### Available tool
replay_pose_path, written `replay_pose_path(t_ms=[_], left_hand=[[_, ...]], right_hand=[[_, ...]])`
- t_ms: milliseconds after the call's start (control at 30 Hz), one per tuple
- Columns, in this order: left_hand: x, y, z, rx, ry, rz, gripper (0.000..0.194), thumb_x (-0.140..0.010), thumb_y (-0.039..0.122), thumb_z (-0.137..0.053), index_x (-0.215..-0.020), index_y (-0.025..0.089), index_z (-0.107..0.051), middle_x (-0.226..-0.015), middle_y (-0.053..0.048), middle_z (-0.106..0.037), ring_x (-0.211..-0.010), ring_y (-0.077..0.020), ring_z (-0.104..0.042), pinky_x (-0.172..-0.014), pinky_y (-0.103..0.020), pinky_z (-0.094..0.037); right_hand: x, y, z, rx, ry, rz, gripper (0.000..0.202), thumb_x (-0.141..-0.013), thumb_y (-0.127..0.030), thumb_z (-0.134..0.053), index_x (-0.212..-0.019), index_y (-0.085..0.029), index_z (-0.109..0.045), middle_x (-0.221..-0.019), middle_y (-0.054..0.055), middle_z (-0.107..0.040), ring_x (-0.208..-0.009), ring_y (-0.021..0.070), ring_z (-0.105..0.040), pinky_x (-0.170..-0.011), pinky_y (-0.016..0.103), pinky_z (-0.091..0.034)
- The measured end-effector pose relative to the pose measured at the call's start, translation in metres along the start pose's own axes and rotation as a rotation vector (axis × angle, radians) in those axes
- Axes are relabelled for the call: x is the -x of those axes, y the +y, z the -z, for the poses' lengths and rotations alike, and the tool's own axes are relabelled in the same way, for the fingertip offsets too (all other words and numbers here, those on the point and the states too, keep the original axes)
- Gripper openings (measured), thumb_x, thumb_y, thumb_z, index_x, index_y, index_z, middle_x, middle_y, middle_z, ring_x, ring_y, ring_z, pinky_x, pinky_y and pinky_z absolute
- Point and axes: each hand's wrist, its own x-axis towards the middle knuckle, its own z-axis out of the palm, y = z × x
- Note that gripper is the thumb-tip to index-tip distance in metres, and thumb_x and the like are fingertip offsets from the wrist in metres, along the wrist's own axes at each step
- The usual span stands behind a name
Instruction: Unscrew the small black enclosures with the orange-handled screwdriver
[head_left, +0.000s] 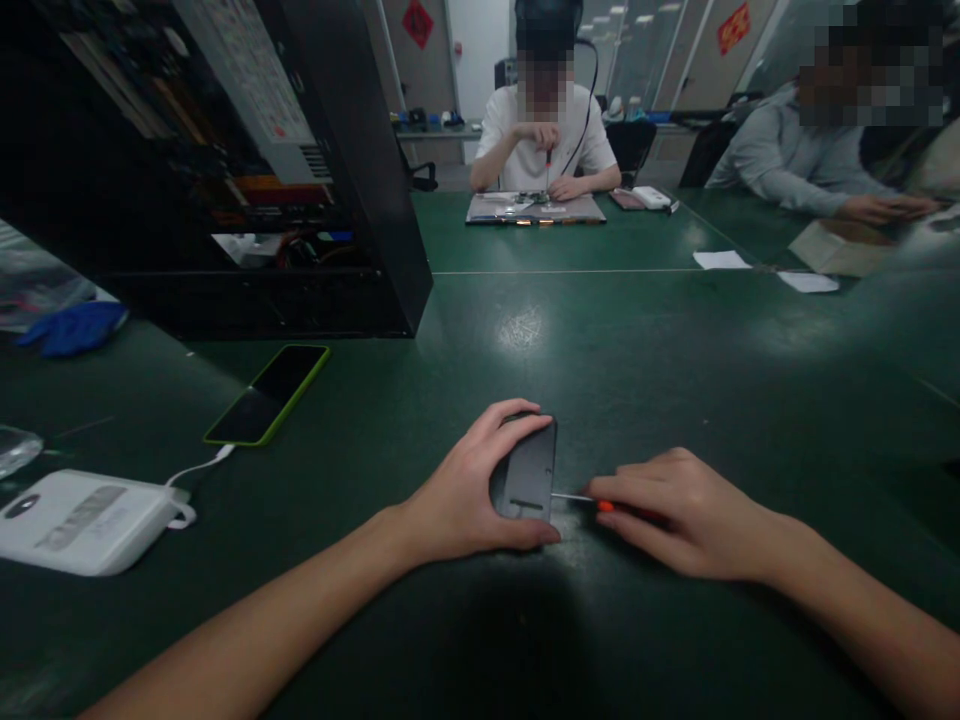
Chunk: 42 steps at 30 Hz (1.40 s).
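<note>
Dark slab-like device (534, 468) on the green tabletop (637, 390), gripped by the left hand (466, 490); thin-shafted tool (604, 506) held in the right hand (686, 515), tip at the device's right edge. Apparently working at that edge; next, probably calls for firm bracing and light, controlled pressure.

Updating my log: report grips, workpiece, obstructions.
Left grip around flat dark device. Right grip on screwdriver, tip at device's edge. Phone and computer case off left, apart from device.
</note>
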Motion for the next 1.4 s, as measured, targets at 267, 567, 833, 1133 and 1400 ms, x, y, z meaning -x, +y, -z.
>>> replay_pose_path(t_ms=[267,567,833,1133,1400], left_hand=[[0.002,-0.009,0.012,0.186,0.278,-0.042,0.093,-0.087,0.089,-0.048,-0.149,0.020,-0.059,-0.151,-0.017,-0.054,-0.140,-0.0376,-0.052,-0.121,-0.052,-0.039],[-0.017,-0.026,0.009,0.990,0.509,0.445,0.094,-0.095,0.087,-0.029,-0.123,0.006,-0.069,-0.119,-0.025,-0.076,-0.107,-0.0335,-0.076,-0.108,-0.052,-0.056],[-0.020,-0.027,0.026,0.733,0.501,0.484,0.039,-0.092,0.034,-0.073,-0.121,0.008,-0.074,-0.107,-0.016,-0.081,-0.098,-0.0257,-0.080,-0.095,-0.037,-0.063],[-0.010,-0.024,0.034,-0.136,0.318,0.298,0.024,-0.087,0.025,-0.068,-0.105,0.022,-0.083,-0.101,-0.004,-0.083,-0.094,-0.0245,-0.078,-0.089,-0.034,-0.058],[-0.005,-0.007,0.044,-0.454,0.170,0.338,0.031,-0.095,0.038,-0.058,-0.104,0.026,-0.085,-0.101,-0.006,-0.083,-0.090,-0.0276,-0.078,-0.077,-0.035,-0.055]], right_hand=[[0.002,0.006,0.003,0.052,0.103,-0.030,0.021,-0.107,-0.028,-0.051,-0.122,-0.020,-0.064,-0.087,0.000,-0.068,-0.074,0.0110,-0.064,-0.067,0.026,-0.042],[0.005,0.023,0.005,0.097,0.135,-0.132,0.028,-0.107,-0.034,-0.051,-0.124,-0.020,-0.068,-0.108,0.004,-0.077,-0.087,0.0139,-0.073,-0.078,0.028,-0.054],[0.005,0.030,0.007,0.122,0.106,-0.204,0.034,-0.108,-0.038,-0.047,-0.127,-0.019,-0.069,-0.115,0.008,-0.078,-0.094,0.0178,-0.074,-0.085,0.034,-0.057],[-0.005,0.026,0.005,0.190,0.164,-0.322,0.034,-0.107,-0.038,-0.045,-0.118,-0.018,-0.071,-0.116,0.013,-0.069,-0.096,0.0208,-0.070,-0.089,0.040,-0.059],[-0.030,0.010,-0.016,0.180,0.197,-0.339,0.040,-0.097,-0.013,-0.046,-0.134,-0.018,-0.063,-0.137,0.015,-0.059,-0.115,0.0229,-0.069,-0.105,0.041,-0.057]])
